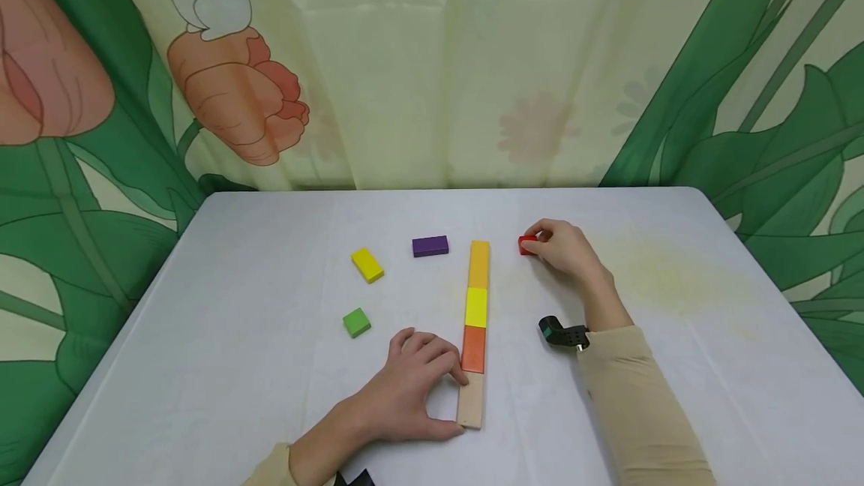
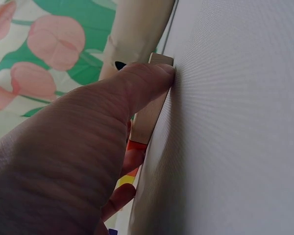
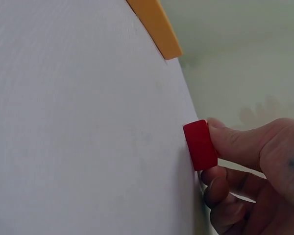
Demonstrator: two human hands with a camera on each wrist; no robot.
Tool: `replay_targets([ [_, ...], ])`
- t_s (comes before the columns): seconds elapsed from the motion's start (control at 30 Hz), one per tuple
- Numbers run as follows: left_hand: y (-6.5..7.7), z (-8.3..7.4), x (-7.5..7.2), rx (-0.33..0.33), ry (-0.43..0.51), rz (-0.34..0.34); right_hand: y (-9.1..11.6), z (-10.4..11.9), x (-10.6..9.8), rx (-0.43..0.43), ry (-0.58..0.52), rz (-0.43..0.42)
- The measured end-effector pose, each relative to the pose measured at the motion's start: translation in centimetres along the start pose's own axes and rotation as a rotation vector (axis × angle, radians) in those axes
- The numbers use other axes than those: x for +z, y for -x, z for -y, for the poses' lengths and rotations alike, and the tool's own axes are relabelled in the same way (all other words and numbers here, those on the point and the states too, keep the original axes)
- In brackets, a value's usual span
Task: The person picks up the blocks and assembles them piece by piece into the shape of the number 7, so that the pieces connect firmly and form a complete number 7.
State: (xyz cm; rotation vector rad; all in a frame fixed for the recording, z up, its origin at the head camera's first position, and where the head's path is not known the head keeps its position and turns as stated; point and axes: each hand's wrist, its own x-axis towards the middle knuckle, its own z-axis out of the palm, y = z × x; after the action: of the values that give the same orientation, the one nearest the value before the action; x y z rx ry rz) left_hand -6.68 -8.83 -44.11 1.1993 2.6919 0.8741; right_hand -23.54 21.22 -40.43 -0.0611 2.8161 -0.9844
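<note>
Here, the right hand (image 1: 560, 246) pinches the red block (image 3: 201, 145) and the left hand (image 1: 408, 388) touches the plain wood block (image 1: 471, 400)

From my seat far away, I see the right arm reach in from the near right corner, in a tan sleeve (image 1: 637, 403). The wrist bends so the hand points left. The thumb and fingers pinch the red block, with the other fingers curled in. The red block is right of the long row, near its far end and apart from it. I can't tell if it touches the counter (image 1: 223, 291) under it.

The left arm comes in from the near left, with the back of the hand up. Its four fingers reach forward, a bit bent and close together. The thumb is spread wide from them and sticks out to the right. The thumb tip presses the left side of the plain wood block by its near end. The pointer finger touches by the other end.

The plain wood block is the nearest in the row. Past it come an orange block (image 1: 474, 349), a bright yellow block (image 1: 476, 307) and a light orange block (image 1: 479, 264), end to end. Left of the row lie a purple block (image 1: 430, 247), a small yellow block (image 1: 367, 265) and a green block (image 1: 356, 322), all apart.
</note>
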Motion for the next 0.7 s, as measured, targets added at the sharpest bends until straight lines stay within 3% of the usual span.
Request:
replay_targets([
  [0.47,-0.3,-0.1,-0.3,-0.036,0.007,0.042,-2.6,2.6,2.5,-0.027,-0.038,-0.058],
  [0.7,-0.1,-0.1,-0.2,-0.025,0.000,0.030,-3.4,3.4,3.1,-0.037,-0.037,-0.060],
])
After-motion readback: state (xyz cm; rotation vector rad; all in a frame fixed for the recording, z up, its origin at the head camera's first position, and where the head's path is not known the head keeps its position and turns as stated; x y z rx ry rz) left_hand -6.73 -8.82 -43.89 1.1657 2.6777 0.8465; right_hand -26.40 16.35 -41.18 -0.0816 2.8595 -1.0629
